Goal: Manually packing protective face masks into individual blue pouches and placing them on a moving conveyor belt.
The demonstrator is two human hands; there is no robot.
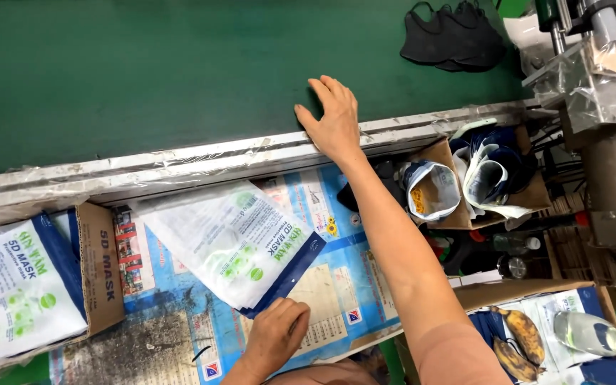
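Observation:
My right hand (333, 117) lies flat and empty, fingers spread, on the near edge of the green conveyor belt (144, 71). Farther along the belt, at the upper right, sits a small pile of black face masks (454, 36). My left hand (277, 335) pinches the lower corner of a stack of white and blue plastic mask pouches (233, 239) that lies on the paper-covered work surface below the belt.
A cardboard box (101, 267) at the left holds more pouches (16, 292). An open box (529, 192) of crumpled bags sits right of my arm. A metal machine (607, 107) stands at far right. Bananas (518, 335) and a plastic bottle (586, 331) lie bottom right.

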